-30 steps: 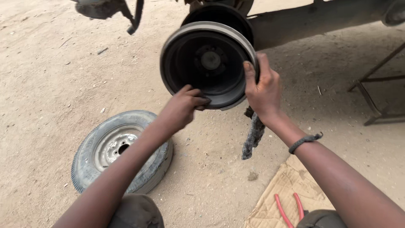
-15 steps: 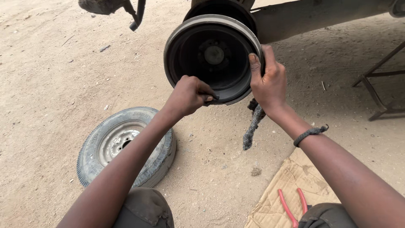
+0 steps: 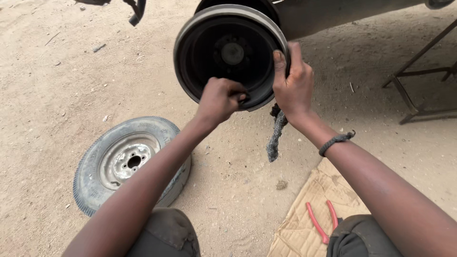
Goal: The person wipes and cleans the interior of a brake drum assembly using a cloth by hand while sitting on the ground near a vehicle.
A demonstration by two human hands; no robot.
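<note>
Both hands have shifted with the drum (image 3: 232, 52) since the earlier frame. Left hand (image 3: 220, 99) fisted on its rim at 6 o'clock; right hand (image 3: 294, 81) clamps rim and rag (image 3: 275, 135) at 3 o'clock, drum's axis facing wearer

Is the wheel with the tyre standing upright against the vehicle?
No, the wheel with the tyre lies flat on the sandy ground, apart from the vehicle.

Flattened brown cardboard (image 3: 314, 209) lies on the sand, lower right.
</note>
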